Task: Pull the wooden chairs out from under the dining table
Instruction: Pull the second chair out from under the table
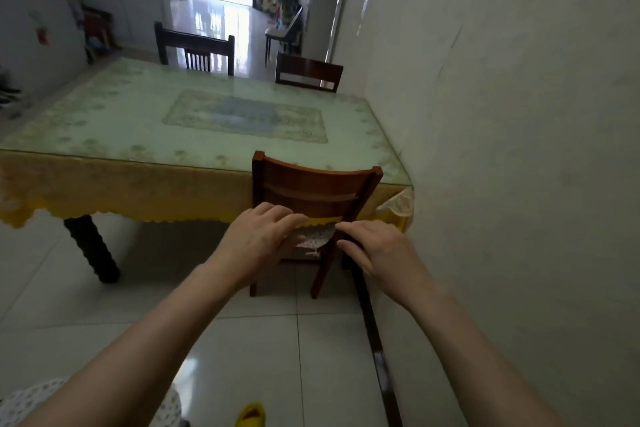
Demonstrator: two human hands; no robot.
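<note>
I see the near wooden chair (313,191) tucked against the table (145,121). My left hand (258,239) and right hand (377,253) hover before its back, fingers spread, holding nothing.

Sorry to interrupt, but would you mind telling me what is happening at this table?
A person reaches both bare hands, left hand and right hand, toward the reddish-brown wooden chair tucked under the yellow-clothed dining table beside the wall. Neither hand grips it yet. Two dark wooden chairs stand at the far side.

White tiled floor (311,357) — dining table (138,114) in yellow cloth, wooden chairs (313,191) tucked under.
</note>
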